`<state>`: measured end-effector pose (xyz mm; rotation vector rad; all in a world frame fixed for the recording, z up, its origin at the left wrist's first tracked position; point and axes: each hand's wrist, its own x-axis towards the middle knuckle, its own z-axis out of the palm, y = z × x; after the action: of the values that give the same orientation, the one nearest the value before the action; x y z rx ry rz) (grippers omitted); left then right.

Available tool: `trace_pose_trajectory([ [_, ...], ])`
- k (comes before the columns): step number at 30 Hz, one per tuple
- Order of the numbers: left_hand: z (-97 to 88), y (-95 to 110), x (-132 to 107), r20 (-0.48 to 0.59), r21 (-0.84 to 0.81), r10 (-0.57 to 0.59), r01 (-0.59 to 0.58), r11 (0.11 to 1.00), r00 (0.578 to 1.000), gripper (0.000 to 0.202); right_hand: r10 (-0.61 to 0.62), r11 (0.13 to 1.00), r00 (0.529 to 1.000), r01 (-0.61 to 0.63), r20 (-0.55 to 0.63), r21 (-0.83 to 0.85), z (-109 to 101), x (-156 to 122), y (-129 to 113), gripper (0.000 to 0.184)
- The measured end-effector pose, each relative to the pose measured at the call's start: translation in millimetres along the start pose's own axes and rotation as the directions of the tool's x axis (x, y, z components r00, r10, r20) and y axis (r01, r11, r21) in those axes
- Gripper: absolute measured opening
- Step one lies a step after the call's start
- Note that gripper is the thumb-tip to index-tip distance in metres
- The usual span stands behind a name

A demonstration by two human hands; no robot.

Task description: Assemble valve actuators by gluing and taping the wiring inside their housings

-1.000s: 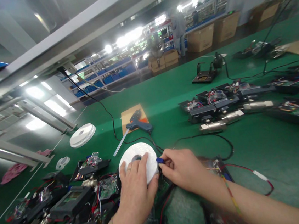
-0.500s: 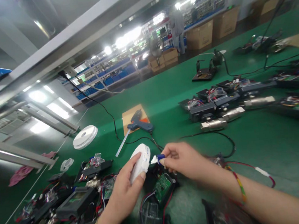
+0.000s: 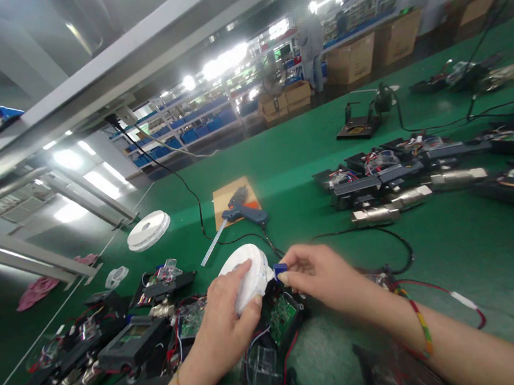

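Observation:
My left hand (image 3: 228, 315) is closed around a white roll of tape (image 3: 253, 278), thumb on its near edge and fingers across its face. My right hand (image 3: 314, 272) pinches a small blue block (image 3: 280, 269) between thumb and fingertips. A bit of white material lies between the block and the roll's right edge; whether it is still joined to the roll I cannot tell. Below both hands sits an opened dark housing with a green circuit board (image 3: 285, 318), wires and a clear plastic part (image 3: 261, 369).
A glue gun (image 3: 246, 212) with a clear stick rests on a cardboard piece (image 3: 221, 199). Another white roll (image 3: 149, 229) lies to the left. Opened device housings (image 3: 369, 174) line the right, more crowd the lower left. Black cables cross the green bench (image 3: 291, 170). A person (image 3: 310, 49) stands far back.
The blue block and the white roll have come together, closing the gap between them. The roll has turned to show more of its flat face. The view has shifted slightly.

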<state>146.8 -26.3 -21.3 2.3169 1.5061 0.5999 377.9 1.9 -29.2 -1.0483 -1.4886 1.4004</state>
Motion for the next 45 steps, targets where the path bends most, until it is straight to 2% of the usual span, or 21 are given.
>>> trace_pose_trajectory([
  [4,0.1,2,-2,-0.022,0.135,0.084,-0.08,0.988,0.996,0.05,0.027,0.999,1.0,-0.026,-0.002,0.02,-1,0,0,0.018],
  [8,-3.7,-2,-5,-0.068,0.247,0.104,-0.084,0.965,0.992,0.048,0.056,0.997,0.998,-0.057,0.01,0.045,-3,1,1,0.019],
  [11,-6.6,0,-6,-0.093,0.271,0.123,-0.093,0.958,0.988,0.047,0.067,0.996,0.997,-0.069,0.03,0.063,-3,2,2,0.019],
  [15,-6.3,6,-7,-0.056,0.271,0.151,-0.131,0.954,0.987,0.046,0.069,0.995,0.997,-0.072,0.044,0.071,-3,2,4,0.019],
  [23,-10.6,-5,-11,-0.137,0.42,0.093,-0.028,0.907,0.986,0.044,0.064,0.996,0.997,-0.067,0.047,0.058,-5,2,9,0.02],
  [27,-10.5,5,-11,-0.12,0.399,0.123,-0.066,0.915,0.985,0.044,0.051,0.998,0.997,-0.053,0.054,0.046,-3,2,9,0.018],
  [31,-5.3,20,-3,-0.144,0.394,0.113,-0.048,0.918,0.983,0.045,-0.023,0.996,0.999,0.025,0.023,-0.088,0,-2,6,0.014],
  [35,1.3,23,4,-0.147,0.404,0.088,-0.022,0.915,0.985,0.046,-0.103,0.957,0.995,0.095,-0.013,-0.274,2,-7,4,0.01],
  [45,9.3,28,8,-0.141,0.443,0.144,-0.068,0.894,0.979,0.046,-0.219,0.88,0.975,0.215,0.04,-0.423,4,-8,1,0.007],
])
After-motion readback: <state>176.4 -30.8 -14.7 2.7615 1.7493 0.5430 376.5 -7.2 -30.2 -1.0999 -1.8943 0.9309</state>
